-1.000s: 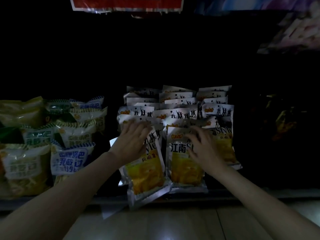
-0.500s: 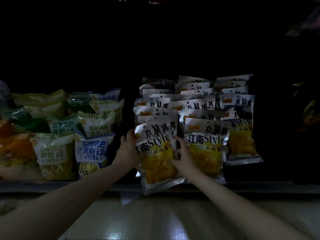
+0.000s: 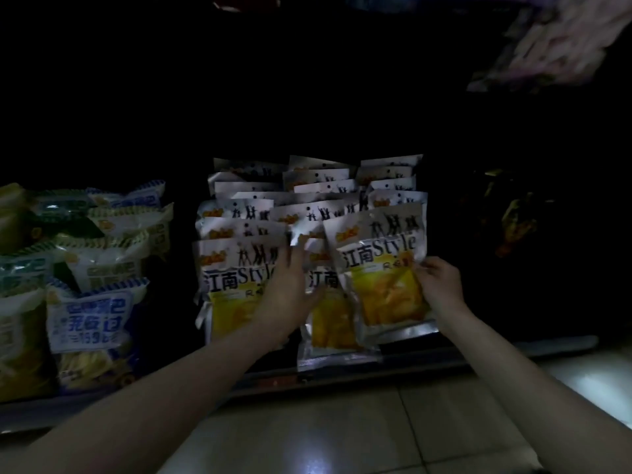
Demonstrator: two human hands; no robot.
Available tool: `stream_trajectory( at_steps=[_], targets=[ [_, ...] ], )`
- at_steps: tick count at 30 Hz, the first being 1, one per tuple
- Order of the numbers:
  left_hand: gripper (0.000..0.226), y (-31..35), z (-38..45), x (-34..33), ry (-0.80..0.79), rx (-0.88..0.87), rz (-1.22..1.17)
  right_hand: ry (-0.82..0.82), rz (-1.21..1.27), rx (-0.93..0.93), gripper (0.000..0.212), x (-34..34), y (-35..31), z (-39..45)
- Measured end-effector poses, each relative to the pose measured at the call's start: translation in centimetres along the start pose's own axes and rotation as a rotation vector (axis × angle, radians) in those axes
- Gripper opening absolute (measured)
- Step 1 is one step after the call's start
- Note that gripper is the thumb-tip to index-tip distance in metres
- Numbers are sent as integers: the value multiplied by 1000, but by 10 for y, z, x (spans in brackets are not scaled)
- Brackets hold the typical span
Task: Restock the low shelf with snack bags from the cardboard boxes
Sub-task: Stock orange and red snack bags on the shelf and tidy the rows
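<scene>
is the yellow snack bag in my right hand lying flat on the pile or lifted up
Lifted and tilted. The right hand pinches the front right bag by its right edge; its lower edge overlaps the middle bag below.

Hands: two, the left hand [image 3: 287,289] and the right hand [image 3: 439,285].
Rows of silver-and-yellow snack bags [image 3: 379,265]: three, running front to back on the low shelf [image 3: 496,354].
Silver-and-yellow bags with the full front showing: three; those behind overlap too closely in the dark to count exactly.
Blue-and-white snack bags [image 3: 87,319] on the left: at least six, the far ones too dim to tell apart.
</scene>
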State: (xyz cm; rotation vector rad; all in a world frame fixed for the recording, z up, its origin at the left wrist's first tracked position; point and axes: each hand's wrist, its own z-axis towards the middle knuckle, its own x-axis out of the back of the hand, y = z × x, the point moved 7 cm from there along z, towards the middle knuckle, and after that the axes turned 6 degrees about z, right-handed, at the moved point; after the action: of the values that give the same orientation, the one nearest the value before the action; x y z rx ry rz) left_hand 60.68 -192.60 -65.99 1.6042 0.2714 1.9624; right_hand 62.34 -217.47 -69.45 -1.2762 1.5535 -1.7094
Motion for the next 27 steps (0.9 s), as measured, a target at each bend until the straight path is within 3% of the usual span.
stream_trajectory(
  at_steps=[4,9,13,16,18,21,23,27],
  targets=[
    [84,34,0,-60,-309,-254,540,153,-30,-85,15,52,34,25],
    [103,21,-13,-121,-405,-401,919,191,-133,-160,28,66,62,47],
    [107,10,-11,-136,-377,-351,959,114,-158,-120,36,39,67,57],
    [109,8,-3,-138,-349,-294,948,92,-287,107,54,26,54,45],
    [110,9,1,-139,-344,-248,942,-139,-521,274,75,7,56,26],
    [110,12,4,-139,-370,-235,947,-437,-835,274,95,-14,81,12],
    [109,13,5,-139,-377,-248,960,-426,-865,247,96,-19,84,19],
    [111,11,6,-137,-377,-286,970,-251,-887,205,96,-33,73,33]
  ],
)
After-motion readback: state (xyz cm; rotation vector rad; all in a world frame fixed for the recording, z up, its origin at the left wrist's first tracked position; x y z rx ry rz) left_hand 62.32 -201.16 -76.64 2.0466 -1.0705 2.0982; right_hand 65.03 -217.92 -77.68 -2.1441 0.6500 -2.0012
